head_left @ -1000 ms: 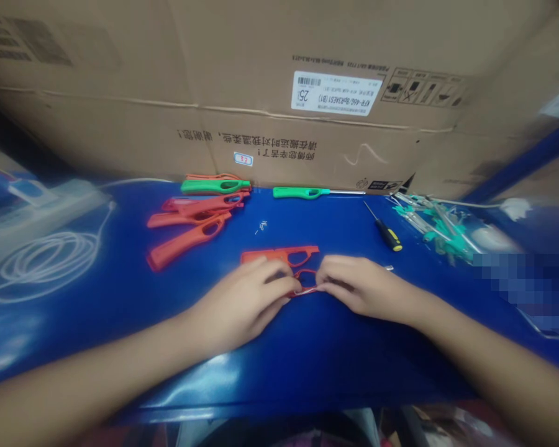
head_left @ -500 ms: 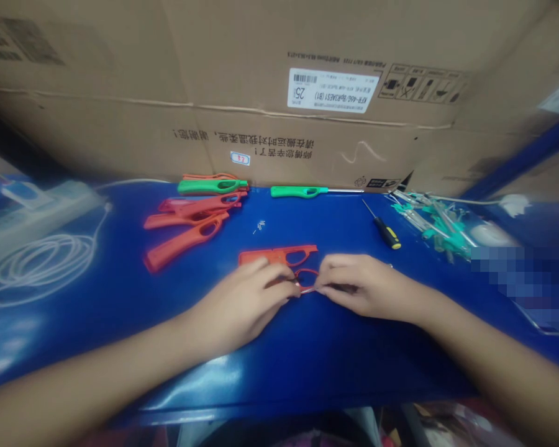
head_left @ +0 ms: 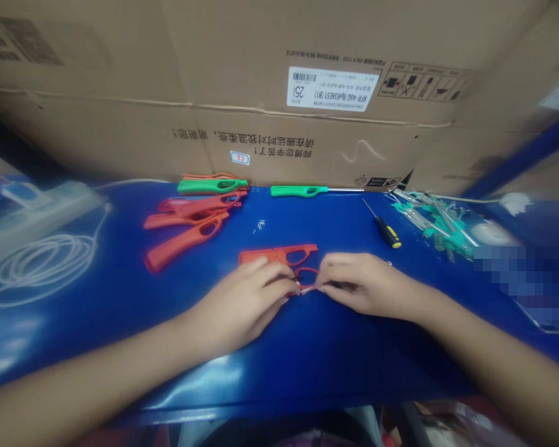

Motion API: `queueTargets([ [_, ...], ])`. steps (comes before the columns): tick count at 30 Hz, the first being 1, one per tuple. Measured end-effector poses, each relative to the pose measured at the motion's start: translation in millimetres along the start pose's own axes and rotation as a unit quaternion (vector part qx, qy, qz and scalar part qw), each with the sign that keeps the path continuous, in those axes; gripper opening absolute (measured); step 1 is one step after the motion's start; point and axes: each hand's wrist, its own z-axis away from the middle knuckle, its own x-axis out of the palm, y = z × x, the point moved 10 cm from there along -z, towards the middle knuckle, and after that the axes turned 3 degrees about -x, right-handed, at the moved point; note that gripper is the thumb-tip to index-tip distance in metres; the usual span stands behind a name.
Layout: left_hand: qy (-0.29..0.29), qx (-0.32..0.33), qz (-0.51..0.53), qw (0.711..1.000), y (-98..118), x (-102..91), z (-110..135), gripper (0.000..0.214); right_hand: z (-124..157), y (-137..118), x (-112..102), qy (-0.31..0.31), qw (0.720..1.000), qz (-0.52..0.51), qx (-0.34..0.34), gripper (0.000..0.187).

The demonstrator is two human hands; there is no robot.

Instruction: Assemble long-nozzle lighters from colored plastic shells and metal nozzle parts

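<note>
Both hands meet at the middle of the blue table (head_left: 317,347). My left hand (head_left: 249,298) is closed, its fingertips pinching one side of a red plastic lighter shell (head_left: 306,279) with a loop opening. From the other side my right hand (head_left: 358,282) is closed on the same piece, and a thin pale part shows between the fingertips. Just behind the hands a second red shell half (head_left: 279,254) lies flat on the table.
A pile of red shells (head_left: 190,223) topped by a green one (head_left: 212,185) lies at the back left. A green lighter (head_left: 302,190), a yellow-handled screwdriver (head_left: 384,230), teal parts (head_left: 431,223), a white cable coil (head_left: 37,264) and a big cardboard box (head_left: 279,93) surround the spot.
Both hands stay together on the red piece with only small finger shifts. The view has drifted slightly.
</note>
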Motion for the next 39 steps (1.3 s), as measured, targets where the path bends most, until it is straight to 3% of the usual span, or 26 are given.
queueTargets([
  [39, -0.008, -0.002, -0.006, 1.000, 1.8, 2.3, -0.8, 0.024, 1.0, -0.1, -3.5, -0.003, 1.000, 0.001, 0.009, 0.012],
])
